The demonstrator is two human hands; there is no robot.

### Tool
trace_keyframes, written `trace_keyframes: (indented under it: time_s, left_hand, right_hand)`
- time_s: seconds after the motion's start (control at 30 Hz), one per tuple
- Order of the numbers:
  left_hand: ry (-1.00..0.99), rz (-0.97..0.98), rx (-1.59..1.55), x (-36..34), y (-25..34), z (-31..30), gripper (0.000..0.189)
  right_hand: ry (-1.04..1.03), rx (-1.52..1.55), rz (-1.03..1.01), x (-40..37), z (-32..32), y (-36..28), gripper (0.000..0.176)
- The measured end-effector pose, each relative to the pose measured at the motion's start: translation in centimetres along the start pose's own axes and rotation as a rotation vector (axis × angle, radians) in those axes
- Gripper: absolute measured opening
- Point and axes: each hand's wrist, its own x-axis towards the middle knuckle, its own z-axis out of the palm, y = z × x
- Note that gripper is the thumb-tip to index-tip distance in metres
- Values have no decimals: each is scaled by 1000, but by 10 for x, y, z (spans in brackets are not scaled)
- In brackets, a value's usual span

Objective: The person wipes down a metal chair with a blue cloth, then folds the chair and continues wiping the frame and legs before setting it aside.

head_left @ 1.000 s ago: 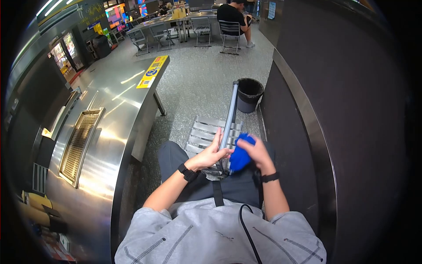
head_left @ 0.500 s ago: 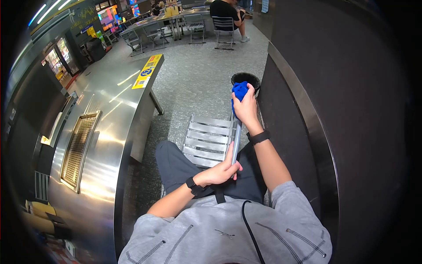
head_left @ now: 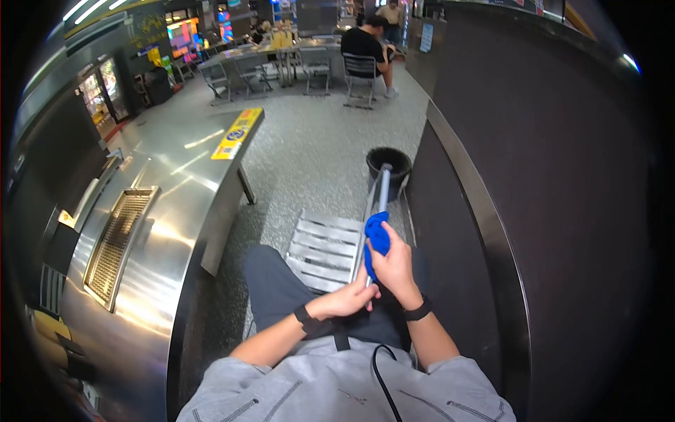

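My right hand [head_left: 395, 266] is closed around a bunched blue cloth [head_left: 377, 233], which is wrapped about a grey metal tube [head_left: 384, 188]. The tube runs up from my hands, its capped far end in front of the black bin. Below, my left hand [head_left: 342, 301] grips the near end of the tube; part of its grip is hidden. A metal chair with a slatted seat [head_left: 323, 247] lies just left of the tube, between my knees. The tube looks like part of the chair's frame, though where they join is hidden.
A black bin [head_left: 403, 167] stands on the floor ahead. To my left runs a steel counter [head_left: 158, 243] with an inset metal grate [head_left: 121, 246]; a dark panelled wall [head_left: 485, 211] rises close on my right. Farther off, a seated person [head_left: 362, 53] is beside tables and chairs.
My right hand and the blue cloth have slid down the tube toward my left hand, uncovering its far end. The view has tilted up a little. My left hand keeps its grip.
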Motion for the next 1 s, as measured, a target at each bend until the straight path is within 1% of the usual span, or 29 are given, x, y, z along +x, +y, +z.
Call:
trace_keyframes:
  time_s: [0.03, 0.07, 0.1, 0.13, 0.2, 0.23, 0.27, 0.33, 0.4, 0.43, 0.5, 0.53, 0.6, 0.63, 0.7, 0.73, 0.77, 0.8, 0.87, 0.97, 1.0]
  left_hand:
    - [16, 29, 9, 0, -2, 2, 75]
    - [31, 56, 13, -1, -3, 2, 80]
    - [-1, -26, 28, -5, 0, 1, 85]
    - [8, -44, 43, -6, 4, 1, 84]
    - [18, -30, 16, -5, 6, 1, 85]
    - [27, -35, 29, -4, 7, 1, 85]
    - [35, -39, 39, -1, 8, 0, 85]
    - [31, -36, 22, 4, 2, -1, 86]
    - [5, -24, -28, 10, -2, -1, 89]
    - [45, -27, -58, 9, 0, 2, 91]
    - [122, -32, -113, 5, 9, 11, 95]
    - [122, -18, -103, 9, 10, 11, 98]
    - [121, 7, -93, 15, 7, 14, 104]
    - [119, -36, -114, 17, 6, 13, 115]
    - [225, 114, 67, 28, -20, 15, 123]
    - [278, 190, 157, 32, -25, 17, 127]
    - [285, 281, 129, 35, -30, 16, 137]
    - [355, 331, 243, 33, -27, 14, 141]
    - [303, 406, 199, 25, -9, 17, 143]
    - [253, 281, -5, 18, -17, 19, 142]
    - [268, 309, 120, 18, -18, 19, 141]
  right_hand:
    - [-3, 83, 32, 14, 4, 3, 52]
    - [42, 78, 59, 33, 10, 6, 50]
    - [63, 76, 95, 53, 14, 9, 49]
    - [83, 73, 133, 75, 17, 10, 49]
    - [94, -1, 159, 109, 20, 9, 58]
    - [72, -136, 201, 123, 25, 11, 68]
    - [47, -215, 215, 130, 27, 14, 62]
    - [-90, -352, 241, 140, 24, 6, 49]
    - [-115, -413, 224, 137, 21, 6, 43]
    - [-125, -440, 218, 133, 20, 6, 41]
    - [-152, -456, 144, 115, 12, 3, 41]
    - [-163, -465, 106, 104, 6, -1, 41]
    - [-199, -514, 109, 77, -3, -8, 41]
    - [-222, -501, 122, 63, -10, -14, 41]
    - [-235, -510, 129, 35, -20, -20, 42]
    - [-246, -498, 108, 22, -23, -23, 44]
    - [-267, -500, 124, 10, -28, -32, 45]
    - [-287, -499, 139, 0, -32, -42, 46]
    - [-327, -486, 168, -14, -38, -50, 47]
    - [-341, -404, 153, -18, -45, -48, 47]
    - [-348, -376, 148, -16, -46, -48, 47]
